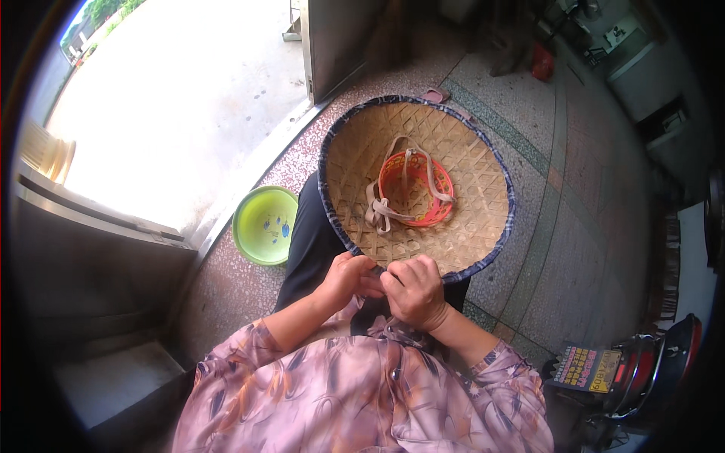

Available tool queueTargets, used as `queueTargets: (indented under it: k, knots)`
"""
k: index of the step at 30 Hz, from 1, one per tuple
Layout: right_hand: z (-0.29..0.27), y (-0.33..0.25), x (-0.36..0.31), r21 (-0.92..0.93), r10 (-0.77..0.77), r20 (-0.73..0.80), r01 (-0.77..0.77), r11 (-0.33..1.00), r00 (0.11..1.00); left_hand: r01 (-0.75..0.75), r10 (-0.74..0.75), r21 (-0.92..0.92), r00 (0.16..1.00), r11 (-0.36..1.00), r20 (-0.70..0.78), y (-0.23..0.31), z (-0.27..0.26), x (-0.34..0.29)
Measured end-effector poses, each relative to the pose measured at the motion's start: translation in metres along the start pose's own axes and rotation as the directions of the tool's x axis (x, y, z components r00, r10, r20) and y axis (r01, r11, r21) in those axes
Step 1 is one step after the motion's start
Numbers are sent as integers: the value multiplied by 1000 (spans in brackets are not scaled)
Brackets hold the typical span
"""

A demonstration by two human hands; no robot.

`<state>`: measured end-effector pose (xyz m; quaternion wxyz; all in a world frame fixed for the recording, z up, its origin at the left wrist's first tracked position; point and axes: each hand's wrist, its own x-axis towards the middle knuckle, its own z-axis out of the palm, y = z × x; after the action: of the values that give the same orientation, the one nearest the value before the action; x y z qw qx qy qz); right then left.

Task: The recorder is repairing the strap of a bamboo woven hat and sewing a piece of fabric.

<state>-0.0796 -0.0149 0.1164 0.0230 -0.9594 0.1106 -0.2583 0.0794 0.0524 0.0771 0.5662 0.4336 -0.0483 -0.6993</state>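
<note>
wide, round woven-bamboo hat [472,226] with blue cloth edging: hollow side up, straight ahead of the fingers, no long axis. near rim at both hands; right hand [415,291] pinches it, left hand [347,277] curled there, grip cannot tell. inside: orange-red openwork plastic ring [417,222], beige fabric strap [372,210]. lime-green round basin [255,225] to left.

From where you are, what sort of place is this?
Perhaps a home's front room: a threshold opens onto bright ground, and a basin sits on the speckled floor.
</note>
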Motion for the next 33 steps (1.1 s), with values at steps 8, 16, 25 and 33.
queueTargets:
  k: [8, 16, 25, 33]
  knots:
    - [-24, -4, 6, 28, -69, -114, 73, 997, 991, 15, -14, -6, 994, 1000, 105, 11, 8, -13]
    - [-49, -23, -14, 719, 418, -68, -246, 650, 906, 16, -29, 101, 991, 995, 132, 17, 10, -19]
    - [-37, -15, -44, 808, 652, 507, -575, -131, 564, 28, -41, 78, 987, 997, 157, 5, 4, -11]
    - [-4, -32, -71, 455, 642, 457, -782, 426, 616, 58, -74, 161, 992, 985, 99, 5, 7, -18]
